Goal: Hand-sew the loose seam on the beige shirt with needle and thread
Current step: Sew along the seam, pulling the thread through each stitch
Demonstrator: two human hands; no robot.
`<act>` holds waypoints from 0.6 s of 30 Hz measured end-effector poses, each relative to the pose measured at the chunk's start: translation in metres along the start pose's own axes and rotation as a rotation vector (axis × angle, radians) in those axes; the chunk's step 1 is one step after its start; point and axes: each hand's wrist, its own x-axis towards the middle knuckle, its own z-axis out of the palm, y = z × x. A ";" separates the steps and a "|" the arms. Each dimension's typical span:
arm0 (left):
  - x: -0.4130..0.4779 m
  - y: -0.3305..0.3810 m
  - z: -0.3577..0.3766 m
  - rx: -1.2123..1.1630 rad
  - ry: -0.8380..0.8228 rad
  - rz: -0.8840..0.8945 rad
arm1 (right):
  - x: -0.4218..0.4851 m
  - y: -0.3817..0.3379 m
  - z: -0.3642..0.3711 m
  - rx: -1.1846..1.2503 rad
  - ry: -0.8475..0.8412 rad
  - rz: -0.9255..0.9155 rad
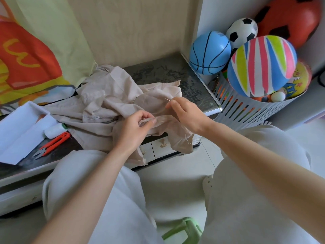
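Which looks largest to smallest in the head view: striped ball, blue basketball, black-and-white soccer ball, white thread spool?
1. striped ball
2. blue basketball
3. black-and-white soccer ball
4. white thread spool
The striped ball sits nearer the camera, so its lead may be partly nearness.

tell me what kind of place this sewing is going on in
Most likely a room in a home, perhaps a play corner: a white basket heaped with toy balls, a cartoon-print cloth at the left, and a low dark-topped table where the left hand and right hand sew a beige shirt.
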 end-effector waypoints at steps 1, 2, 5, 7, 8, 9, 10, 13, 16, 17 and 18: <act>-0.001 0.001 0.000 0.003 -0.013 0.010 | -0.001 -0.001 0.000 0.041 0.045 -0.012; -0.002 0.003 0.000 0.009 -0.027 0.019 | -0.001 -0.001 0.000 0.077 0.078 -0.024; -0.006 0.007 0.000 0.011 -0.065 0.045 | -0.001 0.003 0.000 0.147 0.056 -0.033; -0.007 0.007 -0.002 0.004 -0.076 0.058 | -0.001 0.004 0.003 0.152 -0.010 -0.040; -0.007 0.006 -0.003 -0.004 -0.081 0.057 | -0.002 0.004 0.005 0.145 -0.035 -0.045; -0.007 0.006 -0.004 -0.015 -0.086 0.049 | -0.002 0.005 0.007 0.145 -0.049 -0.044; -0.007 0.005 -0.005 -0.026 -0.090 0.034 | -0.002 0.005 0.008 0.151 -0.060 -0.033; -0.007 0.000 -0.009 -0.039 -0.080 0.020 | -0.001 0.005 0.008 0.149 -0.093 0.006; -0.006 -0.006 -0.012 -0.048 -0.073 0.031 | 0.000 0.005 0.009 0.122 -0.132 0.027; -0.006 -0.007 -0.012 -0.050 -0.071 0.027 | 0.000 0.005 0.010 0.114 -0.140 0.033; -0.006 -0.009 -0.013 -0.053 -0.068 0.018 | 0.000 0.005 0.011 0.119 -0.148 0.041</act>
